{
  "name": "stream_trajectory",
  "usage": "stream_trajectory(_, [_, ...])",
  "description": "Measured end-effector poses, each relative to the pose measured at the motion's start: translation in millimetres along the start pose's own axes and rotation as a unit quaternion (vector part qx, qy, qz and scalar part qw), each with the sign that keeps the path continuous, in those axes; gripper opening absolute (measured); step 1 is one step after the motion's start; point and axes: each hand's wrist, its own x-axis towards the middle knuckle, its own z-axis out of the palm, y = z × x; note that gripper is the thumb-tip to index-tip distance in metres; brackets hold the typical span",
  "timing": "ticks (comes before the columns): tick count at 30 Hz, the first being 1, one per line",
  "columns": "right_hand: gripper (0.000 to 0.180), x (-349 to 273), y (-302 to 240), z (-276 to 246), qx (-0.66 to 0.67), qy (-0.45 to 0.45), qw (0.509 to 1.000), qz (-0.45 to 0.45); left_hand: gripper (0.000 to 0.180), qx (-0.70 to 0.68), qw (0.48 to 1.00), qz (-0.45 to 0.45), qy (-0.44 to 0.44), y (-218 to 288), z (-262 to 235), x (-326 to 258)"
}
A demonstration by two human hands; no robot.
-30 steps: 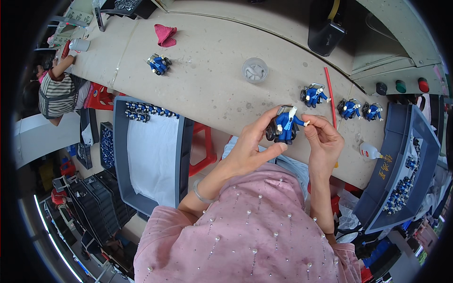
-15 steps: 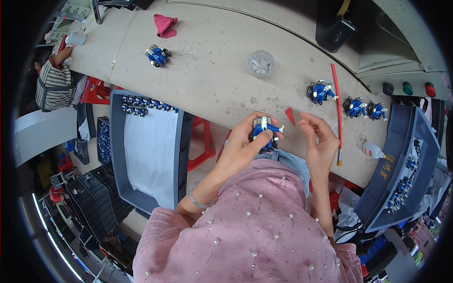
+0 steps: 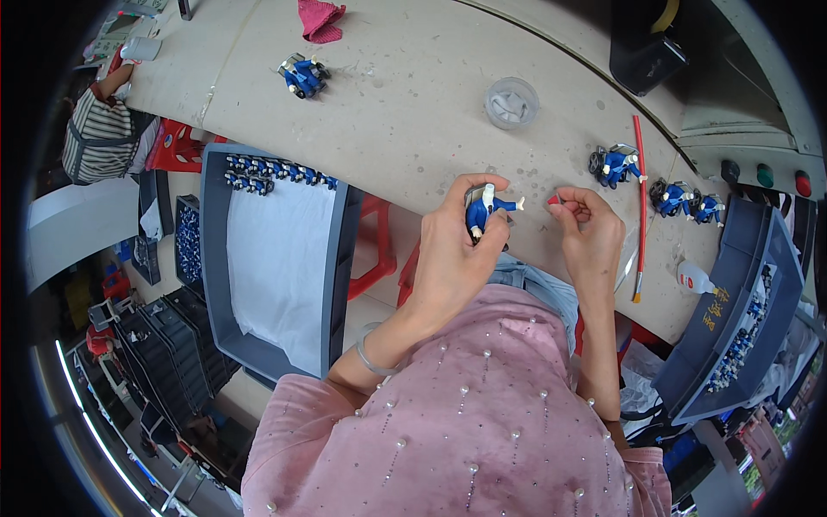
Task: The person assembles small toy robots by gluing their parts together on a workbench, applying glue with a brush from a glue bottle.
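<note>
A small figurine [image 3: 488, 212] with a blue body and pale head and arm is gripped in my left hand [image 3: 455, 250], the thumb across its front and fingers behind. Its outstretched arm points right. Close by on the right, my right hand [image 3: 591, 226] pinches a small red piece [image 3: 554, 199] between thumb and fingers; most of the piece is hidden. The two hands are apart, just over the table's near edge. To the right of my right hand stands a blue figurine seated in a black-wheeled chair [image 3: 617, 165].
Beyond my hands stands a clear plastic cup [image 3: 512, 103]. A red-handled brush [image 3: 639, 207], more figurines [image 3: 672, 198] and a white bottle [image 3: 694, 277] lie right. Far left are another figurine [image 3: 302, 76] and a pink cloth [image 3: 321, 21]. Grey crates [image 3: 345, 258] [image 3: 689, 345] flank me.
My right hand has picked the red triangular piece up off the table and now pinches it. My left hand has lifted slightly away from me with the figurine, which is turned a little. The view has shifted.
</note>
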Motion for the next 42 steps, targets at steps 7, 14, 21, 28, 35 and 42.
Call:
stream_trajectory(7, [0.016, -22, -27, -12, 0.357, -0.040, 0.932, 0.048, 0.027, 0.061, 0.996, 0.045, 0.036, 2, 7, 0])
stream_trajectory(14, [0.015, -25, -30, 1, 0.351, -0.005, 0.935, -0.053, 0.027, 0.135, 0.980, 0.128, 0.070, 1, 19, 1])
stream_trajectory(21, [0.015, -26, -37, 1, 0.139, 0.086, 0.975, -0.153, 0.027, 0.159, 0.964, 0.188, 0.096, -7, 33, 3])
stream_trajectory(28, [0.014, 10, -26, -56, 0.359, -0.029, 0.932, 0.035, 0.024, 0.196, 0.980, 0.045, -0.011, 13, 13, 7])
stream_trajectory(35, [0.018, 11, -18, -48, 0.498, -0.162, 0.842, 0.132, 0.023, 0.081, 0.993, -0.019, -0.082, 14, 8, 12])
stream_trajectory(42, [0.013, 23, -16, -44, 0.246, -0.177, 0.945, -0.127, 0.033, 0.008, 0.976, -0.042, -0.213, 6, -1, 19])
